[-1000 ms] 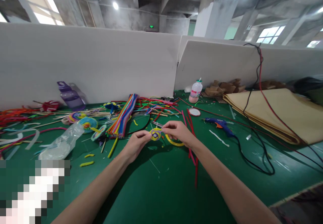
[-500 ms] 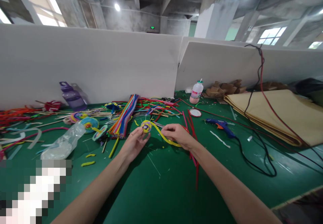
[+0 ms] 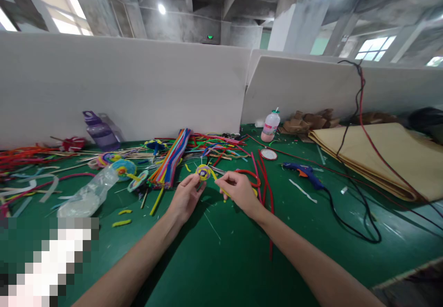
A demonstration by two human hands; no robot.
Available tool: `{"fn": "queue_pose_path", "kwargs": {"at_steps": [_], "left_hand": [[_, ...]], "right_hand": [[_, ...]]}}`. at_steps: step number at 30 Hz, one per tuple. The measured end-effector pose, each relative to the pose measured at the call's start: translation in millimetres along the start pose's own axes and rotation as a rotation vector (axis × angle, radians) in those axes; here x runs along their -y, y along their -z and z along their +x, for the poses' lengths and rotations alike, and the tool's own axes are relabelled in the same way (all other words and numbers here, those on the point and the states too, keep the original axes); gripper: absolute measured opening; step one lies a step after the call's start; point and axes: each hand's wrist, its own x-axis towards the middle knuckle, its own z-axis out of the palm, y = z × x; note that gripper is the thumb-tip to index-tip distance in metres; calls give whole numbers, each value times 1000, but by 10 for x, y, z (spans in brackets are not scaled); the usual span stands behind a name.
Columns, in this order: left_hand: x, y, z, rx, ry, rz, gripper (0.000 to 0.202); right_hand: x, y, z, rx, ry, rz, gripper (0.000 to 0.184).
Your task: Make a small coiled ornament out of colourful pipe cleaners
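Note:
Between the thumb and fingers of my left hand [image 3: 187, 195] is a small round disc of coiled pipe cleaner [image 3: 203, 172], yellow and purple, with thin spokes sticking out at its top. A yellow pipe cleaner [image 3: 213, 174] runs from the disc's edge to my right hand [image 3: 238, 191], which pinches it closed. Part of that strand is hidden behind the right hand. Just beyond the right hand lie red-handled scissors [image 3: 255, 173]. Two short yellow pieces [image 3: 122, 223] rest on the table to the left of my left hand.
A bundle of coloured pipe cleaners [image 3: 173, 159] lies ahead. Left are finished-looking coiled wheels [image 3: 123, 169], a plastic bag [image 3: 88, 196] and a purple bottle [image 3: 100, 131]. Right are a pink-and-white bottle [image 3: 270, 126], a blue glue gun [image 3: 304, 173] with its cord, and brown paper sheets [image 3: 377, 154].
My right hand has moved slightly left, closer to the disc, and the yellow strand between the hands looks shorter. The scissors' red handles show more now.

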Motion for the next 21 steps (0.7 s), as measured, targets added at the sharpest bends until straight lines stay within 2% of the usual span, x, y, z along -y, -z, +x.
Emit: {"fn": "queue_pose_path", "kwargs": {"at_steps": [5,10,14,17,21], "left_hand": [[44,-17,-16,-25,28,-51,9],[61,1,-8,-17,116,-135,10],[60,-16,-32,14,164,-118,12],[61,-46,-64,72,177,-71,17],[56,-70,-83,100,190,-17,18]], "right_hand": [[-30,-110,-33,36,-55,152,22],[-112,-86,11,101,-184,346,24],[-180,-83,37,152,-244,488,23],[-194,-97,36,143,-228,533,22],[-186,-100,32,123,-147,464,20]]}}
